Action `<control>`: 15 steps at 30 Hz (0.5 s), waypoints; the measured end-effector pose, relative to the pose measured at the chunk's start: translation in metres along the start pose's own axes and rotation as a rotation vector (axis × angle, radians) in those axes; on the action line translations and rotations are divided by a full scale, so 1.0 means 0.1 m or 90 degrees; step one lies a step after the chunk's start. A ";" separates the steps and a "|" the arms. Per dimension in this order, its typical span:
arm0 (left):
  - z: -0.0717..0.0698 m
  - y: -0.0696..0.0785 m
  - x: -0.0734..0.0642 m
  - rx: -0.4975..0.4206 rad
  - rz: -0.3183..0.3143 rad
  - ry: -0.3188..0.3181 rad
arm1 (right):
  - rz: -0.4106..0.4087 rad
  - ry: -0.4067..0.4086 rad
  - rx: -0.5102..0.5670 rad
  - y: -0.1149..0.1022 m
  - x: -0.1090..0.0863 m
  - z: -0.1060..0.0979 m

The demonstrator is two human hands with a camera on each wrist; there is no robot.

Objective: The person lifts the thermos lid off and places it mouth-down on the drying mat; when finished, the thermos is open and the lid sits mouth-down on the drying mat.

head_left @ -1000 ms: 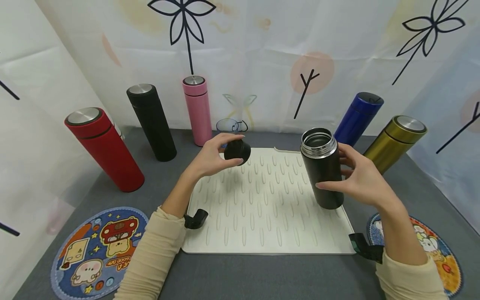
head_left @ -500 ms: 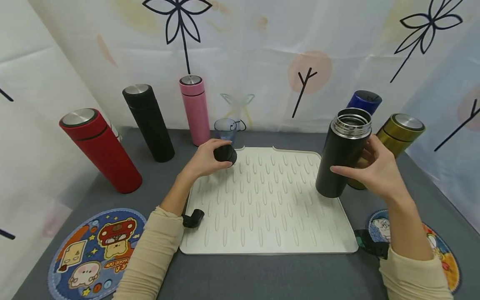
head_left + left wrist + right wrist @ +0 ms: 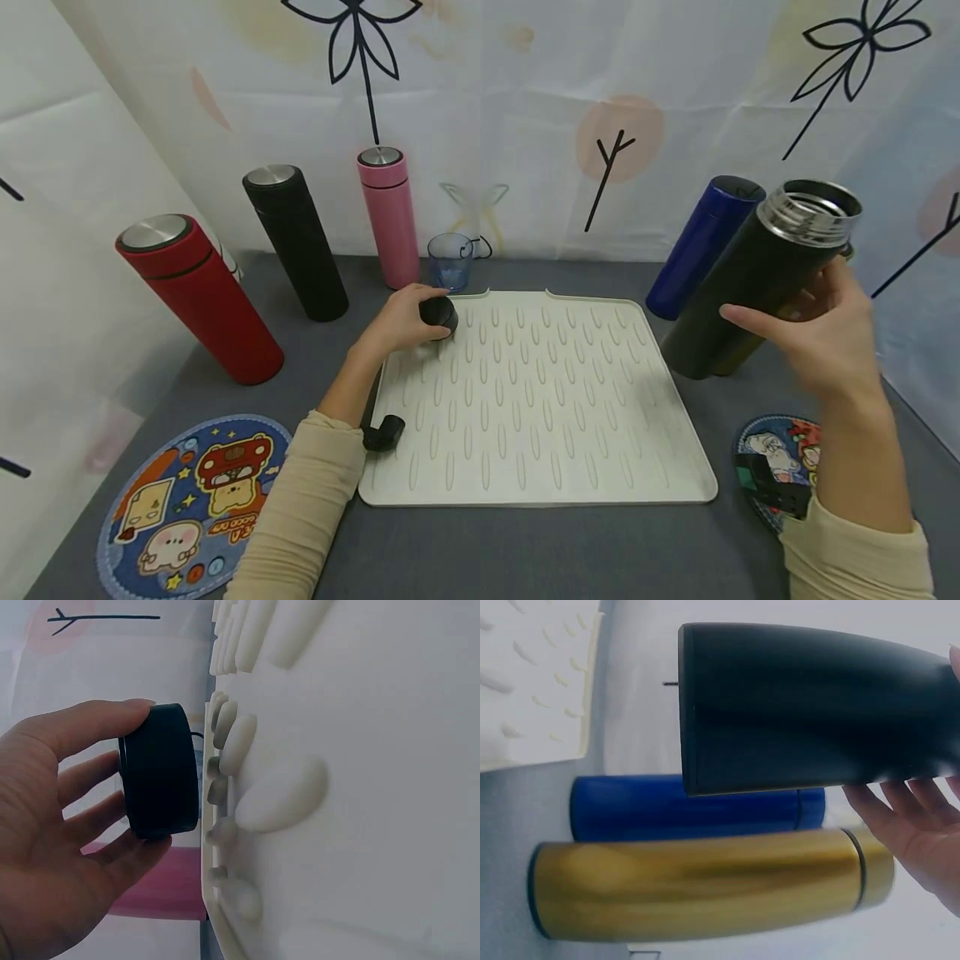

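Our left fingers (image 3: 94, 724) pinch a lid (image 3: 161, 772), right fingers (image 3: 870, 812) a bottle (image 3: 757, 279) (from above, mostly masking the gold flask (image 3: 697, 889) beside the blue flask (image 3: 693, 250)).

Head view: the open dark bottle (image 3: 750, 292) and the right hand (image 3: 828, 333) concealed most of the gold bottle (image 3: 697, 889); the left hand (image 3: 405, 321) hid part of the black cap (image 3: 441, 314). A white object (image 3: 231, 261) behind the red bottle (image 3: 201, 302) showed too little to identify. The bottom edge cropped the left mat (image 3: 191, 508); the right forearm (image 3: 862, 467) covered part of the right mat (image 3: 776, 435). Right wrist view: the open dark bottle's mouth was cut off.
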State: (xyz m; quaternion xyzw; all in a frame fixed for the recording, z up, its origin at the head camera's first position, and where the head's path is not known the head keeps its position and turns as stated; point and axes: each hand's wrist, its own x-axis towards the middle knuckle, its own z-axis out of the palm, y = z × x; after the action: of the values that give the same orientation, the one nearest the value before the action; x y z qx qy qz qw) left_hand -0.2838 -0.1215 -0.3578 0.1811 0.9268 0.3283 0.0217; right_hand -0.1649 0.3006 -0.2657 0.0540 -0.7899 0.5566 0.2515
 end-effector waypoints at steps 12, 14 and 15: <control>0.03 -0.04 0.01 0.019 -0.018 -0.014 | -0.076 0.217 0.129 -0.09 0.01 -0.24; 0.03 -0.05 0.02 0.022 -0.019 -0.018 | -0.112 0.227 0.110 -0.08 0.02 -0.30; 0.03 -0.05 0.02 0.022 -0.021 -0.020 | -0.129 0.230 0.128 -0.07 0.02 -0.33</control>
State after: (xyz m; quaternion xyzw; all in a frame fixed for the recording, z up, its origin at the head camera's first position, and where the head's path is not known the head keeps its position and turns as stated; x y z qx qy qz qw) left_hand -0.2870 -0.1226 -0.3637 0.1712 0.9347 0.3092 0.0382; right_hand -0.1533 0.3279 -0.2502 0.0568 -0.6630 0.6053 0.4369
